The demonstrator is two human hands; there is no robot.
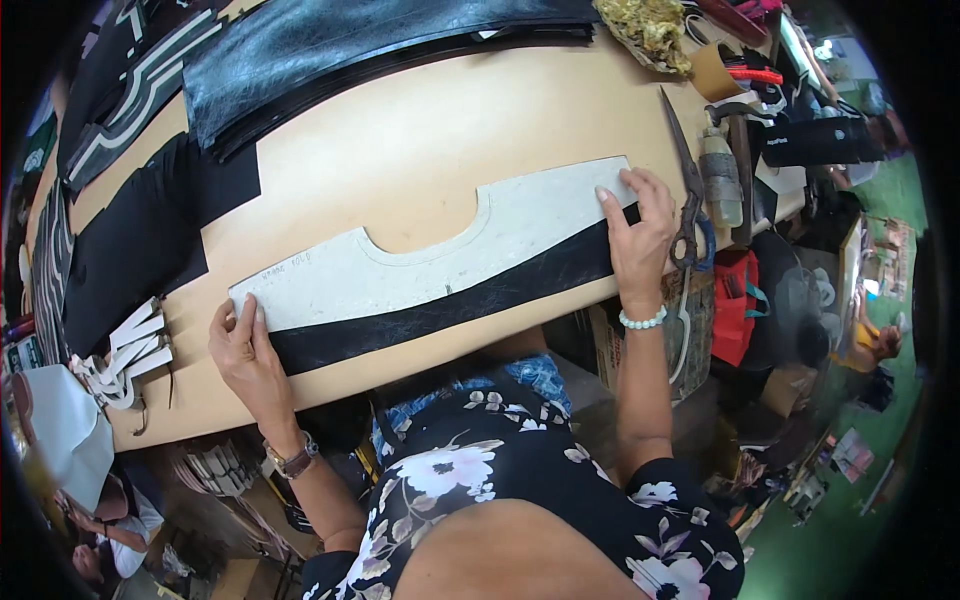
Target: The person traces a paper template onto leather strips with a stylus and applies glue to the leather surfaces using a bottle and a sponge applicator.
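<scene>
A pale grey-white pattern template with a curved notch in its far edge lies across the table's near side. Under it, a strip of black leather-like material shows along the near edge. My left hand holds the template's left end, thumb and fingertips at its corner. The other end is gripped by my right hand, with the thumb on top and the fingers at the right edge. Whether my fingertips also pinch the black material cannot be seen.
Large shears, a bottle and a hammer lie right of my right hand. Stacked dark shiny sheets cover the table's far side. Black fabric and white strips lie at left. The table's near edge runs before me.
</scene>
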